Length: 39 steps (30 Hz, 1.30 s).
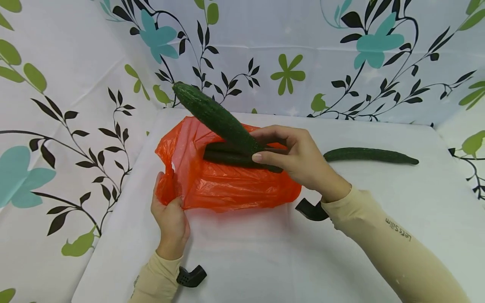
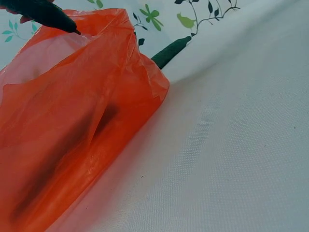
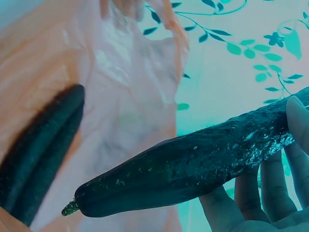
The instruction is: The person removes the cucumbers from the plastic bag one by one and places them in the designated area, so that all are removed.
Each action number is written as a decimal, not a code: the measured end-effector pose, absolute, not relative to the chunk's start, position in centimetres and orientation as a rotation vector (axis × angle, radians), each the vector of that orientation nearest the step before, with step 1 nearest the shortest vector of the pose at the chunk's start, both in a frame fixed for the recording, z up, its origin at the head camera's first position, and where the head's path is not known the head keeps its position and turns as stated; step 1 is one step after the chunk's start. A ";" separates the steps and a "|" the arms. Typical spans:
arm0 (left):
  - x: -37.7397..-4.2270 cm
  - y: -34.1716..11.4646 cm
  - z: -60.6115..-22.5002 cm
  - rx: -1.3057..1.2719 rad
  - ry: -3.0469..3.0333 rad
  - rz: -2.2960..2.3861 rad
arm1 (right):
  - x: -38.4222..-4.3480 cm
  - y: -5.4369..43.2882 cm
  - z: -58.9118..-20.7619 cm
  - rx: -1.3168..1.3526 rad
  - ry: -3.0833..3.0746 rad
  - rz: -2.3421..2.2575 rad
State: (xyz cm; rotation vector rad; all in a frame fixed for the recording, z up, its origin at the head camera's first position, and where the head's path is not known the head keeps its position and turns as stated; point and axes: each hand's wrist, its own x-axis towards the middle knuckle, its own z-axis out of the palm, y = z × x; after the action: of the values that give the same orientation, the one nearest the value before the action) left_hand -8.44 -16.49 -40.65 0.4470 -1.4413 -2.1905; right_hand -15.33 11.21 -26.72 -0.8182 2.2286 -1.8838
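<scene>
Cucumber [image 1: 214, 113] tilts above the orange-red plastic bag [image 1: 238, 189], pinched near its lower end by right-hand grip [image 1: 299, 158]. Likely firm, moderately heavy, snappable if bent; mid-length hold should balance better. Left-hand grip [image 1: 171, 223] clasps bag's gathered edge.

White table [image 1: 242, 261] is seen at six o'clock; leaf-patterned backdrop [image 1: 257, 33] is displayed at twelve, green flower [image 1: 288, 75] printed at one.
</scene>
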 end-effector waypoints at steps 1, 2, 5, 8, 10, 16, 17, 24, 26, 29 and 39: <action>-8.4 -16.5 -40.7 0.445 -1.438 -2.190 | -15.4 11.4 -26.5 -0.821 2.233 -1.893; -8.5 -16.5 -40.7 0.444 -1.437 -2.190 | -15.5 11.7 -26.2 -0.820 2.233 -1.903; -8.5 -16.6 -40.7 0.446 -1.441 -2.187 | -15.8 12.7 -25.4 -0.809 2.258 -1.917; -8.5 -16.7 -40.8 0.454 -1.447 -2.173 | -16.0 13.8 -24.6 -0.792 2.343 -1.885; -8.5 -16.7 -40.9 0.458 -1.456 -2.164 | -16.1 14.7 -24.2 -0.764 2.394 -1.860; -8.5 -16.7 -41.0 0.452 -1.460 -2.162 | -16.4 17.8 -24.1 -0.660 2.521 -1.847; -8.5 -16.7 -41.0 0.453 -1.457 -2.161 | -16.4 18.3 -24.0 -0.642 2.514 -1.869; -8.6 -16.5 -41.0 0.451 -1.458 -2.160 | -16.3 21.2 -23.8 -0.565 1.998 -2.270; -8.6 -16.5 -40.9 0.457 -1.459 -2.164 | -16.3 21.8 -23.6 -0.568 1.883 -2.338; -8.6 -16.4 -40.8 0.467 -1.452 -2.171 | -16.4 22.7 -23.2 -0.559 1.761 -2.425; -8.5 -16.3 -40.6 0.470 -1.458 -2.161 | -16.5 26.5 -22.8 -0.491 1.597 -2.618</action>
State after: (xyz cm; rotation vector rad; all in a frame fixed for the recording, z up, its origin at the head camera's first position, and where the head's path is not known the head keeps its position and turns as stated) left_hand -8.55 -16.28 -40.63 0.4697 -1.4579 -2.1612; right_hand -16.52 26.46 -22.83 -0.4913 1.5967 -2.6181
